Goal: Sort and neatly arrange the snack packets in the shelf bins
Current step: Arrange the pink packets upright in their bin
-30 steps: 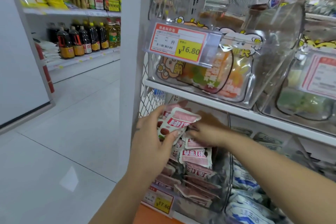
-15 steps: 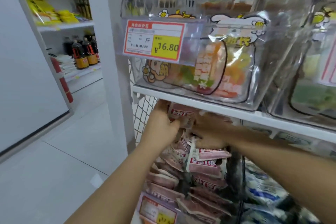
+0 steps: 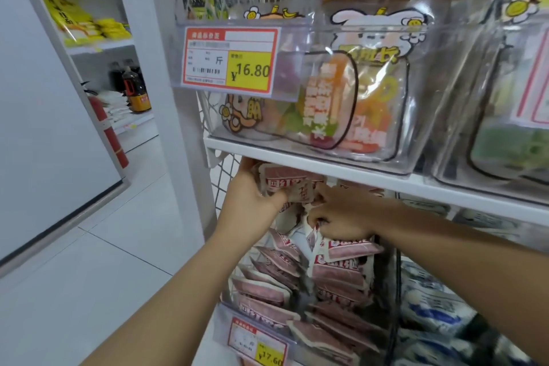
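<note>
Left hand point(image 3: 252, 197) grips a packet point(image 3: 286, 181) under the shelf point(image 3: 356, 171); right hand point(image 3: 344, 214) pinches a second packet point(image 3: 313, 236) in the bin point(image 3: 222, 319).

Snack packets point(image 3: 338, 275) lie in the lower bin point(image 3: 223, 318) — under the shelf point(image 3: 326, 170).

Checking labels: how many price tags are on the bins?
3: 16.80 tag on the upper left bin, 17.60 tag on the bin below, cropped tag at the right edge. More may be hidden.

Upper price tag point(image 3: 228, 61) reads ¥16.80; lower price tag point(image 3: 258, 343), ¥17.60.
</note>
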Motion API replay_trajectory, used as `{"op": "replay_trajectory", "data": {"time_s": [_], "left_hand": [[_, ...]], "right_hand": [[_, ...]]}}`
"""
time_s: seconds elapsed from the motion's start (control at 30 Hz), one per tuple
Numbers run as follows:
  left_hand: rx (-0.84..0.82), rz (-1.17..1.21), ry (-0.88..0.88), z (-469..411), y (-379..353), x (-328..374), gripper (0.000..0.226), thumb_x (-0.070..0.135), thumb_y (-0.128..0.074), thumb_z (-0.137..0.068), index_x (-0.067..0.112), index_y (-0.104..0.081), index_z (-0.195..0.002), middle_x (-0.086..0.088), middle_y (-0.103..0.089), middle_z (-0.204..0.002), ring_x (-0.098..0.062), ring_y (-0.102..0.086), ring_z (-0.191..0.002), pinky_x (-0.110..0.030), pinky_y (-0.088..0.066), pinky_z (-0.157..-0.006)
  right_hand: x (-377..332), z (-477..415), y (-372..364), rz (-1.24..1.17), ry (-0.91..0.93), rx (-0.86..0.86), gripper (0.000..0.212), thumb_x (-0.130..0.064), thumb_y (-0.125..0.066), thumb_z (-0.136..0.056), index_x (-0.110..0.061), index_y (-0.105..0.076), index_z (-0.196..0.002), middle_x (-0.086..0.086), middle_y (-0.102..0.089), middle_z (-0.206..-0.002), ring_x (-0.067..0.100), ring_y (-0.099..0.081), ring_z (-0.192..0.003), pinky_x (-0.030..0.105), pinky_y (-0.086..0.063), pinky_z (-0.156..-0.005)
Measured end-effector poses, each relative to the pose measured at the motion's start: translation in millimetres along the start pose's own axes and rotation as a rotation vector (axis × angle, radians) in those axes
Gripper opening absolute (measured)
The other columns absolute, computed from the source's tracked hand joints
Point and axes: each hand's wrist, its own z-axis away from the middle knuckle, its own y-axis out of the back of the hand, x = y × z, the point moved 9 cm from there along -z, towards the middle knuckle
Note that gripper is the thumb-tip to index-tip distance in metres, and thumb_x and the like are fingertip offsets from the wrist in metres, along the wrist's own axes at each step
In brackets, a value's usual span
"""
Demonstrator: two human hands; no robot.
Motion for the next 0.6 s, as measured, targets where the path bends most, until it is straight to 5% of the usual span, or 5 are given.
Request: {"op": "replay_trajectory", "data": {"time_s": [0.17,0.27,0.37,0.53,0.6], "left_hand": [[-0.156,-0.045,-0.029,12,-10,6,0.042,0.004,-0.068,-0.074,0.029,-0.052,-0.104,0.017,-0.064,-0.09,0.004,-0.06,-0.08,-0.011,-0.046,-0.068],[-0.299,-0.102,-0.025,15,-26,4,0.031,0.005,-0.069,-0.075,0.02,-0.054,-0.099,0.011,-0.064,-0.079,0.0,-0.061,-0.069,-0.019,-0.048,-0.06],[-0.403,-0.31,-0.027,11,-42,3,0.043,0.001,-0.067,-0.077,0.023,-0.049,-0.109,0.01,-0.058,-0.085,-0.006,-0.059,-0.069,-0.011,-0.046,-0.054],[-0.517,-1.017,-0.285,6,-72,2,0.07,0.029,-0.071,-0.077,0.028,-0.038,-0.14,-0.008,-0.064,-0.104,-0.025,-0.057,-0.107,-0.032,-0.044,-0.09],[-0.504,-1.22,-0.339,1,-69,-2,0.077,0.043,-0.068,-0.077,0.035,-0.03,-0.144,-0.004,-0.063,-0.115,-0.023,-0.044,-0.124,-0.04,-0.027,-0.107]], "right_hand": [[5,11,-4,0.135,-0.02,-0.046,0.039,-0.037,-0.031,-0.096,-0.045,-0.048,-0.13,0.002,-0.01,-0.156,0.028,-0.029,-0.134,0.037,-0.032,-0.104],[8,23,-1,0.173,-0.056,-0.05,0.039,-0.038,-0.031,-0.097,-0.036,-0.048,-0.132,0.001,-0.013,-0.155,0.029,-0.03,-0.133,0.04,-0.032,-0.104],[11,31,-1,0.161,-0.057,-0.034,0.039,-0.042,-0.031,-0.097,-0.035,-0.048,-0.132,0.003,-0.014,-0.155,0.028,-0.029,-0.133,0.041,-0.032,-0.106],[28,29,-9,-0.018,-0.141,0.004,0.082,-0.066,-0.039,-0.071,-0.032,-0.028,-0.145,0.001,-0.024,-0.153,0.025,-0.031,-0.134,0.04,-0.033,-0.107],[25,26,-10,0.038,-0.078,-0.013,0.069,-0.066,-0.045,-0.077,-0.039,-0.039,-0.14,-0.001,-0.018,-0.154,0.025,-0.027,-0.137,0.041,-0.031,-0.109]]}}
